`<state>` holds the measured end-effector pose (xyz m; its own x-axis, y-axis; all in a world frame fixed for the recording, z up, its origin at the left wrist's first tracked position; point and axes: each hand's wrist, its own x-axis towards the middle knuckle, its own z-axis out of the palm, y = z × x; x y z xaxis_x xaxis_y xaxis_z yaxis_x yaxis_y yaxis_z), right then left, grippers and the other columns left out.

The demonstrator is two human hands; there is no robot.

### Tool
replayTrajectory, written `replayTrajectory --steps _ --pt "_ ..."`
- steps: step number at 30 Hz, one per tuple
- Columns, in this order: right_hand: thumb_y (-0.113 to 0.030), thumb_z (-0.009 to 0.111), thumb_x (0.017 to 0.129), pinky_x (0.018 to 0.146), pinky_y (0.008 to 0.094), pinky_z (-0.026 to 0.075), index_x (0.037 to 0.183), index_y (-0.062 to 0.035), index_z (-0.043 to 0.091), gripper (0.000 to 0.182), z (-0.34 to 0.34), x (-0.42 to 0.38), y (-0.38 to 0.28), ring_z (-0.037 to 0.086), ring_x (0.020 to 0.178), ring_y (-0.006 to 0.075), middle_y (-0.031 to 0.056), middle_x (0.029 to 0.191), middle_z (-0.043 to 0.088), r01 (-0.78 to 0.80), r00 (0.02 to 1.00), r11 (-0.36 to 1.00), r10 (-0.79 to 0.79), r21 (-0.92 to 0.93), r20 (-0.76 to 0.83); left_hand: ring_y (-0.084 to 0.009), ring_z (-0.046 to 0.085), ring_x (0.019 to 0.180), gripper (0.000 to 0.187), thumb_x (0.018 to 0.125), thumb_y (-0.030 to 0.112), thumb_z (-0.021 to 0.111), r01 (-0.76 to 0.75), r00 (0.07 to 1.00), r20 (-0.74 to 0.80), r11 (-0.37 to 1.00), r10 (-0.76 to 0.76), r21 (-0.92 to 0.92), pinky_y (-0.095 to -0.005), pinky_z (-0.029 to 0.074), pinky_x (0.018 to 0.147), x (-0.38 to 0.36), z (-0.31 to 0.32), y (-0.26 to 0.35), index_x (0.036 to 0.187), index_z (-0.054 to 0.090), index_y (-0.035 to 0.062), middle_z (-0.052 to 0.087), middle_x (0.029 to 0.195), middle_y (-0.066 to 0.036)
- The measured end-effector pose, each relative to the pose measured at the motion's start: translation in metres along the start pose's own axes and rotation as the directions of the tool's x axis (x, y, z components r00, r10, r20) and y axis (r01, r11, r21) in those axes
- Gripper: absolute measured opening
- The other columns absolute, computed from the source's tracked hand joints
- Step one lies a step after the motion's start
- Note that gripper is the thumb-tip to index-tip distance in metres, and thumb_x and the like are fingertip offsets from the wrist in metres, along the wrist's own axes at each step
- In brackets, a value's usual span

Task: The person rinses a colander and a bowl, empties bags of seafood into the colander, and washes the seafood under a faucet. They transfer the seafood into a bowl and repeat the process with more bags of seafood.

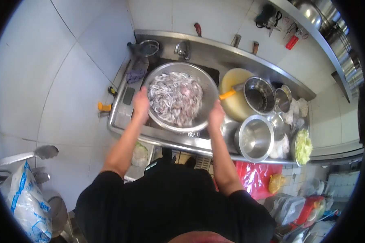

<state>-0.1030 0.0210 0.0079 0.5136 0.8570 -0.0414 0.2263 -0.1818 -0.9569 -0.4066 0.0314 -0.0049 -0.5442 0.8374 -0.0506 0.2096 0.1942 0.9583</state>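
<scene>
A wide steel bowl is held over the sink, tilted slightly. Greyish-white strips in a wet-looking heap fill its left and middle part. On the bowl's left rim is my left hand, closed on the edge. My right hand grips the lower right rim. The fingers of both hands are partly hidden by the bowl. Behind the bowl stands the faucet.
Right of the bowl are a round yellowish board, a knife with a yellow handle, a dark-bottomed pot and a steel pot. Shredded greens sit at the far right. A cloth lies left of the sink.
</scene>
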Motion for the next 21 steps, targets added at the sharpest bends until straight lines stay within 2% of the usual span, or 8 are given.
replayTrajectory --steps 1,3,4,7,13,14,18,21 --pt "-0.036 0.044 0.101 0.061 0.0302 0.04 0.081 0.0051 0.061 0.048 -0.019 -0.003 -0.013 0.047 0.066 0.011 0.0056 0.068 0.057 -0.073 0.994 0.948 0.042 0.309 0.105 -0.0201 0.056 0.104 0.047 0.1 0.035 0.046 0.153 0.987 0.064 0.973 -0.144 -0.173 -0.0337 0.04 0.095 -0.036 0.0 0.019 0.118 0.058 -0.0062 0.062 0.117 -0.014" --pt "-0.035 0.051 0.098 0.066 0.034 0.044 0.093 0.0064 0.064 0.043 -0.042 -0.018 -0.012 0.05 0.067 0.0148 0.0071 0.072 0.061 0.091 0.996 0.984 -0.086 -0.155 0.034 -0.0194 0.056 0.104 0.045 0.1 0.034 0.047 0.218 0.975 0.125 0.89 -0.183 -0.4 -0.0336 0.042 0.093 -0.059 -0.004 0.009 0.118 0.058 -0.0053 0.062 0.117 -0.012" --pt "-0.025 0.054 0.093 0.068 0.0353 0.044 0.091 0.0057 0.064 0.032 -0.033 -0.026 -0.01 0.053 0.069 0.0174 0.009 0.073 0.062 0.019 1.0 1.0 -0.019 -0.01 -0.009 -0.0192 0.056 0.105 0.044 0.1 0.034 0.048 0.247 0.967 0.162 0.872 -0.196 -0.423 -0.0339 0.043 0.092 -0.049 -0.009 0.003 0.118 0.058 -0.0052 0.062 0.116 -0.012" --pt "-0.01 0.054 0.083 0.066 0.0353 0.045 0.098 0.0031 0.064 0.022 0.008 0.013 0.0 0.054 0.071 0.0162 0.0108 0.078 0.064 -0.092 0.996 0.977 0.087 0.195 0.031 -0.0185 0.058 0.098 0.041 0.099 0.031 0.05 0.181 0.967 0.204 0.972 -0.15 -0.146 -0.0319 0.044 0.088 0.019 0.006 0.018 0.112 0.059 -0.0068 0.065 0.106 -0.013" --pt "0.0 0.05 0.079 0.068 0.0274 0.045 0.106 0.0011 0.063 0.03 -0.028 -0.047 -0.009 0.054 0.074 0.0109 0.0051 0.087 0.063 0.045 0.998 0.984 -0.038 0.173 -0.046 -0.0162 0.056 0.095 0.041 0.099 0.031 0.049 0.139 0.98 0.191 0.898 -0.062 -0.418 -0.0325 0.044 0.085 -0.02 0.002 -0.019 0.112 0.059 -0.0061 0.065 0.104 -0.011" --pt "0.002 0.049 0.078 0.068 0.0264 0.045 0.108 0.0 0.062 0.033 -0.025 -0.054 -0.006 0.054 0.075 0.0106 0.0039 0.088 0.062 0.034 0.999 0.895 -0.02 0.445 -0.036 -0.0156 0.056 0.092 0.04 0.099 0.032 0.049 0.11 0.989 0.14 0.87 -0.048 -0.48 -0.0323 0.044 0.084 -0.03 0.004 -0.033 0.111 0.06 -0.0053 0.065 0.101 -0.009" --pt "-0.002 0.05 0.078 0.06 0.0288 0.043 0.098 -0.0004 0.064 0.024 -0.009 0.028 0.049 0.051 0.069 0.011 0.004 0.079 0.062 0.097 0.995 0.995 -0.097 0.028 0.026 -0.0148 0.053 0.081 0.039 0.098 0.033 0.05 0.257 0.95 0.26 0.908 -0.175 -0.33 -0.032 0.044 0.077 0.025 0.043 -0.011 0.102 0.064 -0.0028 0.065 0.09 -0.008" --pt "-0.004 0.053 0.078 0.061 0.0341 0.045 0.092 0.0026 0.062 0.018 -0.018 0.016 0.029 0.056 0.069 0.0168 0.0099 0.079 0.062 -0.178 0.984 0.947 0.174 0.268 0.039 -0.014 0.053 0.076 0.036 0.099 0.031 0.049 0.232 0.948 0.279 0.929 -0.149 -0.289 -0.0322 0.044 0.073 0.013 0.04 0.005 0.097 0.065 -0.0022 0.064 0.084 -0.006"
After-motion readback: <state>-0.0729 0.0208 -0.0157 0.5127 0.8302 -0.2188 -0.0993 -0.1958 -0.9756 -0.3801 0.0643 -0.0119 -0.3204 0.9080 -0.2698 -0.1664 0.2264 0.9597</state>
